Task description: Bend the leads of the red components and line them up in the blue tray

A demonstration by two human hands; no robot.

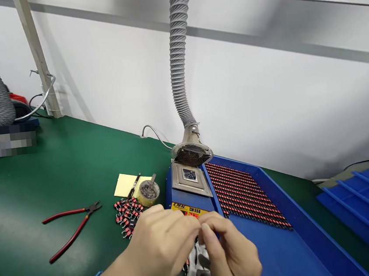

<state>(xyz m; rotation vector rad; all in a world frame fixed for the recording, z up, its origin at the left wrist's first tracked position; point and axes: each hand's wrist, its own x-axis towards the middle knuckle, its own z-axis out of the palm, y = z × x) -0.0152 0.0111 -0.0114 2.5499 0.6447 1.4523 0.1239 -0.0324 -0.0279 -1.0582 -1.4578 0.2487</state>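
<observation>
Blue tray (282,250) holds rows of red components (243,193).

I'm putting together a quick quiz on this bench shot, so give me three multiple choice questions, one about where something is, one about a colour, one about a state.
1. Where do the pliers lie?
A. on the green mat, left of the hands
B. in the blue tray
C. on the solder pot

2. What colour are the pliers' handles?
A. yellow
B. red
C. black

3. How are the left hand and right hand placed?
A. far apart, flat on the mat
B. one raised to the hose
C. close together, fingertips meeting

Answers: 1 A, they rest on bare mat beside the small red parts. 2 B, both handles show red. 3 C, the fingers pinch together before the solder pot.
</observation>
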